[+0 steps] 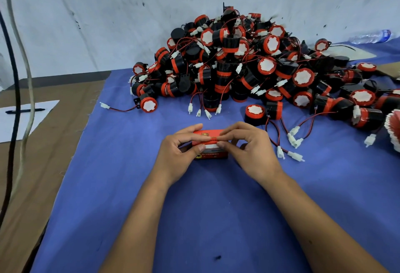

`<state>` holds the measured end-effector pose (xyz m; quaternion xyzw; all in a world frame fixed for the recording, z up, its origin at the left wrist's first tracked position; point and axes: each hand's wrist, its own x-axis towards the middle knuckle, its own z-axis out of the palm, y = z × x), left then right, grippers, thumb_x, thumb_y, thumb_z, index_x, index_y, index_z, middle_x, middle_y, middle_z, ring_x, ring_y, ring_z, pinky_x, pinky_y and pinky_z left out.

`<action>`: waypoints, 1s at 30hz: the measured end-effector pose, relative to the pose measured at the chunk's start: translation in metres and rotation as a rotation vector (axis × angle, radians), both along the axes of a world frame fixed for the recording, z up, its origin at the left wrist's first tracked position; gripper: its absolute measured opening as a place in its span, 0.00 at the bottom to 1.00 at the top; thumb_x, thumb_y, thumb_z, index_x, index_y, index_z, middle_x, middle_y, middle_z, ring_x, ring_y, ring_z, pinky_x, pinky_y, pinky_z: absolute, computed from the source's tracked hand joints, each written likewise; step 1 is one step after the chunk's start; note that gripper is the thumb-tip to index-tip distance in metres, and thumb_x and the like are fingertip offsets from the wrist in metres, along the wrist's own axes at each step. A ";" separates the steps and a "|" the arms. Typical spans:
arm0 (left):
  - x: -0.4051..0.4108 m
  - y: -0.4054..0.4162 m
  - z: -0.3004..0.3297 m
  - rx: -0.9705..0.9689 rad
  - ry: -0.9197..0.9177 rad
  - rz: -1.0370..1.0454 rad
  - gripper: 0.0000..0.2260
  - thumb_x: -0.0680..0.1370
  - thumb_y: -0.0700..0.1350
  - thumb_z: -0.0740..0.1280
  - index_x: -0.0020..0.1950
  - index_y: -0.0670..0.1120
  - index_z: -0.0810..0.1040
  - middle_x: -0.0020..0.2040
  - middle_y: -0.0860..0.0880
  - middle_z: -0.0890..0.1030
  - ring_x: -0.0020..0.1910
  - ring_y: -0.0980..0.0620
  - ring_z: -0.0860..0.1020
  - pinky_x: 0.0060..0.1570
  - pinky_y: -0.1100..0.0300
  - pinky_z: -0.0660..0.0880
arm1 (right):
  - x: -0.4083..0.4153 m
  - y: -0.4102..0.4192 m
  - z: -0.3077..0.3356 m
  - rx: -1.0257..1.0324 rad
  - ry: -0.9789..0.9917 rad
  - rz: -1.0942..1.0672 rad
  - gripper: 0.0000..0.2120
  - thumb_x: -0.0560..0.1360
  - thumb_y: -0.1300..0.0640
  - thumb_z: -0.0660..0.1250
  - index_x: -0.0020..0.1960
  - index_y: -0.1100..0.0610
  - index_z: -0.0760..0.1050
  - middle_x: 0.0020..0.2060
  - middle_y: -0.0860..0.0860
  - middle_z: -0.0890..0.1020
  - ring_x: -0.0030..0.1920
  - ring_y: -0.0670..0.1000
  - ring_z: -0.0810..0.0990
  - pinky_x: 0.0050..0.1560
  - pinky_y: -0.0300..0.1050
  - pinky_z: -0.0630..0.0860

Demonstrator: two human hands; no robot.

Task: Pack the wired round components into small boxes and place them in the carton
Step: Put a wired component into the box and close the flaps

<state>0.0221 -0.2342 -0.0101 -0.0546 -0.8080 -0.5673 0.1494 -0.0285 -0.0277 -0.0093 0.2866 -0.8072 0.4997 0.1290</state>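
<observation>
Now both hands, left [180, 149] and right [246, 146], grip the small red box [211, 145] firmly; tuck its flap squarely, thumbs pressing evenly.

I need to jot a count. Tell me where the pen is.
In the head view the pen lies far left on a white sheet, crossed by two hanging cables, left of the blue cloth.

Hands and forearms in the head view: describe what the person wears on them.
Nothing is worn. The left hand and right hand are bare, with no gloves, rings, watch or bands visible. Both forearms are bare to the frame's bottom edge; no sleeves show.
</observation>
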 end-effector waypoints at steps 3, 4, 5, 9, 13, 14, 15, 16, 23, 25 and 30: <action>0.001 0.003 -0.002 -0.011 0.062 0.038 0.13 0.76 0.31 0.74 0.51 0.49 0.88 0.65 0.51 0.83 0.66 0.60 0.79 0.64 0.59 0.78 | -0.002 0.004 -0.002 0.075 0.049 0.042 0.05 0.78 0.61 0.74 0.53 0.57 0.87 0.51 0.47 0.83 0.46 0.41 0.80 0.43 0.29 0.72; 0.001 0.003 -0.003 -0.032 0.084 0.045 0.13 0.76 0.31 0.74 0.51 0.48 0.88 0.64 0.51 0.83 0.66 0.60 0.79 0.63 0.59 0.78 | -0.002 0.006 -0.004 0.103 0.085 0.051 0.07 0.78 0.61 0.73 0.54 0.57 0.87 0.52 0.47 0.83 0.48 0.41 0.80 0.45 0.28 0.72; 0.001 0.003 -0.004 -0.056 0.096 0.046 0.12 0.76 0.31 0.74 0.51 0.48 0.88 0.63 0.52 0.84 0.66 0.59 0.79 0.64 0.59 0.78 | -0.001 0.008 -0.005 0.128 0.126 0.054 0.08 0.78 0.62 0.73 0.56 0.57 0.87 0.54 0.47 0.83 0.50 0.42 0.80 0.48 0.30 0.73; 0.002 0.004 -0.006 -0.131 0.124 0.052 0.12 0.73 0.32 0.78 0.50 0.47 0.88 0.63 0.53 0.84 0.65 0.57 0.80 0.65 0.56 0.78 | 0.002 0.009 -0.011 0.211 0.255 0.024 0.09 0.79 0.60 0.72 0.58 0.57 0.86 0.57 0.50 0.83 0.57 0.51 0.81 0.51 0.48 0.81; 0.003 0.009 -0.007 -0.236 0.183 0.122 0.10 0.73 0.33 0.78 0.49 0.46 0.88 0.61 0.54 0.85 0.68 0.55 0.78 0.68 0.58 0.74 | 0.006 0.010 -0.012 0.293 0.370 -0.027 0.09 0.77 0.59 0.74 0.57 0.58 0.86 0.57 0.52 0.83 0.57 0.55 0.81 0.49 0.55 0.82; 0.003 0.010 -0.007 -0.291 0.219 0.154 0.10 0.73 0.33 0.78 0.50 0.46 0.88 0.60 0.53 0.85 0.67 0.54 0.78 0.68 0.59 0.74 | 0.008 0.009 -0.011 0.312 0.394 -0.045 0.09 0.77 0.59 0.75 0.57 0.58 0.85 0.57 0.52 0.83 0.57 0.55 0.81 0.49 0.54 0.82; 0.004 0.011 -0.007 -0.353 0.268 0.199 0.10 0.73 0.34 0.78 0.50 0.46 0.88 0.58 0.52 0.85 0.65 0.52 0.79 0.66 0.59 0.74 | 0.010 0.008 -0.010 0.329 0.410 -0.058 0.10 0.76 0.58 0.76 0.56 0.59 0.85 0.56 0.51 0.83 0.57 0.55 0.80 0.49 0.54 0.82; 0.005 0.012 -0.008 -0.388 0.311 0.246 0.09 0.72 0.35 0.79 0.50 0.45 0.89 0.56 0.51 0.85 0.61 0.52 0.80 0.63 0.59 0.76 | 0.012 0.007 -0.009 0.344 0.416 -0.066 0.11 0.75 0.58 0.77 0.56 0.59 0.85 0.56 0.51 0.83 0.58 0.55 0.80 0.49 0.54 0.82; 0.009 0.009 -0.009 -0.315 0.314 0.312 0.07 0.70 0.32 0.80 0.44 0.42 0.87 0.47 0.51 0.85 0.48 0.57 0.83 0.50 0.57 0.82 | 0.016 -0.002 -0.006 0.381 0.443 -0.078 0.13 0.77 0.61 0.73 0.61 0.54 0.82 0.54 0.52 0.80 0.54 0.55 0.79 0.38 0.54 0.80; 0.008 0.011 -0.009 -0.366 0.351 0.315 0.06 0.71 0.32 0.79 0.43 0.41 0.87 0.47 0.51 0.86 0.47 0.57 0.83 0.49 0.59 0.81 | 0.017 -0.004 -0.006 0.410 0.475 -0.076 0.17 0.78 0.62 0.71 0.65 0.50 0.82 0.55 0.53 0.79 0.54 0.56 0.78 0.36 0.54 0.79; 0.009 0.012 -0.012 -0.432 0.391 0.320 0.06 0.71 0.32 0.79 0.41 0.40 0.85 0.50 0.49 0.85 0.51 0.53 0.83 0.52 0.55 0.81 | 0.015 -0.004 -0.007 0.419 0.453 -0.065 0.16 0.78 0.65 0.71 0.63 0.51 0.84 0.57 0.55 0.80 0.57 0.57 0.77 0.36 0.56 0.80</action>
